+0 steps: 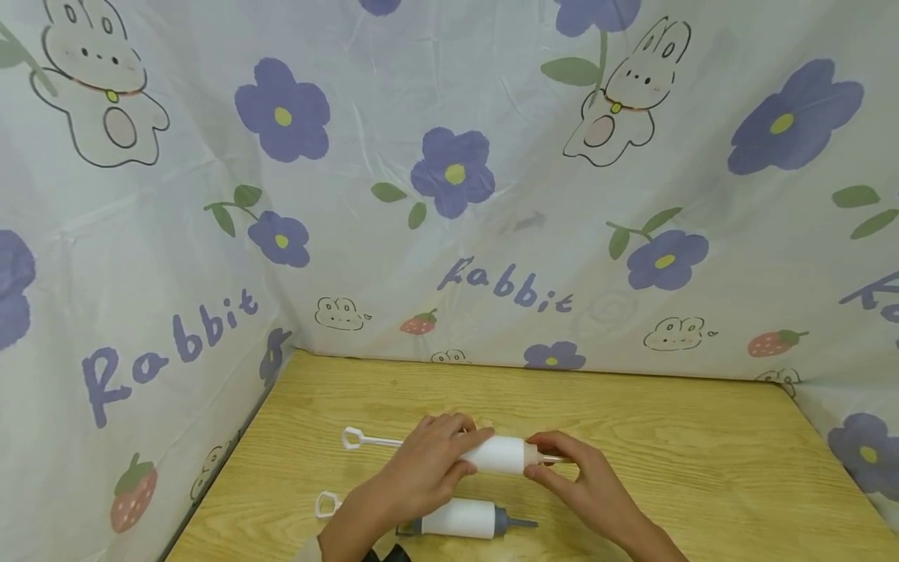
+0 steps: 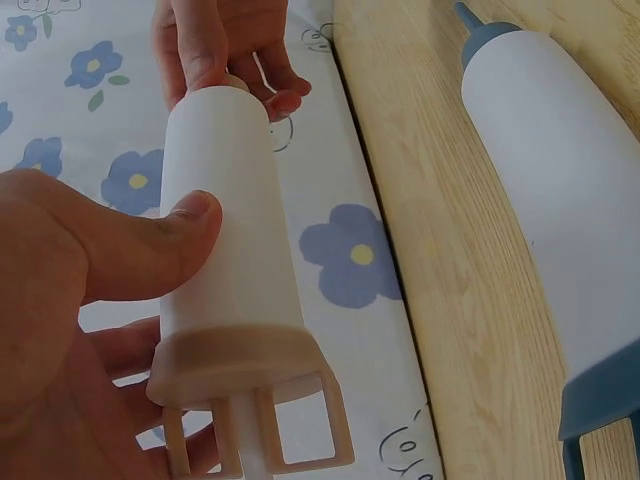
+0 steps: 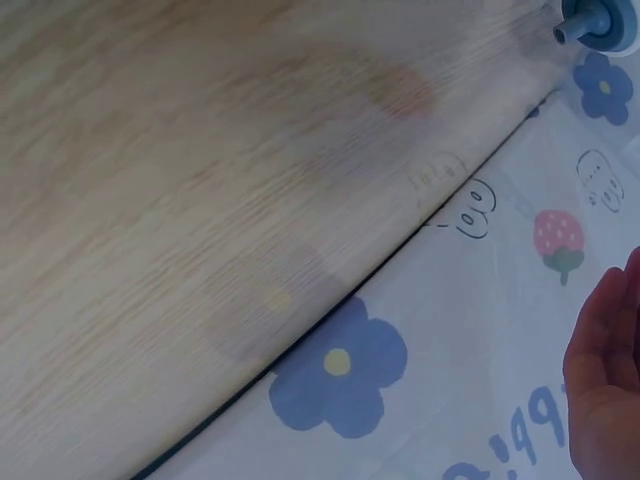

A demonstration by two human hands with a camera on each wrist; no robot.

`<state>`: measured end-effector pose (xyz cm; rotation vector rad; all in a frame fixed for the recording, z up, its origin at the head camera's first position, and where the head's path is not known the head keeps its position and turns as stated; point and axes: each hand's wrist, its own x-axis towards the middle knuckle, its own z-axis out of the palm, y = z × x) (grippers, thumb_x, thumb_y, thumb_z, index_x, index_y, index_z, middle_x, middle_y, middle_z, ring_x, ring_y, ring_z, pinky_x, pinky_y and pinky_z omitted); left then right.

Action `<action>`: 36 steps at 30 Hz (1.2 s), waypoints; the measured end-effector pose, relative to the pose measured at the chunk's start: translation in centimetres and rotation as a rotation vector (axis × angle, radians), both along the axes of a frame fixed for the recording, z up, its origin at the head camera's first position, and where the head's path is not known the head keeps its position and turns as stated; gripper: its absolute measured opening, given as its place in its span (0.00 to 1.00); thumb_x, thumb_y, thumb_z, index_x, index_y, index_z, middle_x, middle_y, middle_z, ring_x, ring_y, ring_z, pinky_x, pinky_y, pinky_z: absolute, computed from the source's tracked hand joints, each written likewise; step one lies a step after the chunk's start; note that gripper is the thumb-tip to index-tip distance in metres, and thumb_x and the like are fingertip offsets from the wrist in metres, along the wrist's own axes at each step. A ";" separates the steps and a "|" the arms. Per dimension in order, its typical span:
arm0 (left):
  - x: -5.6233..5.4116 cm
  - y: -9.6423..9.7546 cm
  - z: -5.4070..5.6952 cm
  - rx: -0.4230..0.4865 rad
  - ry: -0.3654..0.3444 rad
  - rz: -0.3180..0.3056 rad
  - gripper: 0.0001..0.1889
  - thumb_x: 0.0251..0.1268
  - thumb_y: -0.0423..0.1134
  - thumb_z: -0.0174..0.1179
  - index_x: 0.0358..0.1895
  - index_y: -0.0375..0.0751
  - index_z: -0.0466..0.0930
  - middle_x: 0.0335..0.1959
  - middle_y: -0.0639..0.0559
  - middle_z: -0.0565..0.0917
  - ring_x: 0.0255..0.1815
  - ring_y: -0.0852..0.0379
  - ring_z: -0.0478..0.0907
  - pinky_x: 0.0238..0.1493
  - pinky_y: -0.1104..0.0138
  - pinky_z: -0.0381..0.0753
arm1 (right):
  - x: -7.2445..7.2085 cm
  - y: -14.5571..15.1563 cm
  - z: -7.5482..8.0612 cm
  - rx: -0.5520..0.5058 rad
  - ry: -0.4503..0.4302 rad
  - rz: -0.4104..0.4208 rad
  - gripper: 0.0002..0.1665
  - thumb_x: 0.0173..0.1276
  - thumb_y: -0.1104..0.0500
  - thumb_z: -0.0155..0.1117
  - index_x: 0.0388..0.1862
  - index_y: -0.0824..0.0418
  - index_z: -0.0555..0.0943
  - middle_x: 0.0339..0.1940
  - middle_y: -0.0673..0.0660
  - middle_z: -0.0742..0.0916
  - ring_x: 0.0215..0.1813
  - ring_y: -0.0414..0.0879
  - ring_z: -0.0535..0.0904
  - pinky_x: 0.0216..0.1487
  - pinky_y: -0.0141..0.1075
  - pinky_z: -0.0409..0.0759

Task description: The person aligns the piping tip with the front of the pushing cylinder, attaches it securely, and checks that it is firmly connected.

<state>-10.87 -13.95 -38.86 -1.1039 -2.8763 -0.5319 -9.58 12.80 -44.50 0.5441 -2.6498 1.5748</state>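
Observation:
Over the table (image 1: 674, 437) is a large plunger syringe with a white barrel (image 1: 500, 454) and beige end caps. My left hand (image 1: 424, 468) grips the barrel, thumb lying along it in the left wrist view. At the other end my right hand (image 1: 597, 488) pinches the beige nozzle cap (image 1: 531, 455), its thin tip poking out past the fingers. The plunger rod's white loop handle (image 1: 353, 438) sticks out to the left. Nearer to me lies a second syringe (image 1: 460, 519) with blue-grey caps. In the right wrist view only part of my right hand (image 3: 605, 385) shows.
The second syringe's loop handle (image 1: 327, 504) shows left of my left forearm. A white curtain (image 1: 365, 234) with rabbits and purple flowers hangs behind the table and along its sides. A dark object (image 1: 393, 555) sits at the bottom edge of the head view.

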 end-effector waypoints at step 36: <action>-5.7 -0.5 -4.3 -0.310 0.072 0.044 0.21 0.72 0.40 0.67 0.64 0.43 0.78 0.52 0.48 0.84 0.49 0.53 0.83 0.58 0.55 0.82 | -0.6 1.3 -0.3 0.090 0.122 -0.187 0.37 0.74 0.44 0.67 0.78 0.46 0.68 0.75 0.57 0.75 0.71 0.60 0.74 0.64 0.64 0.76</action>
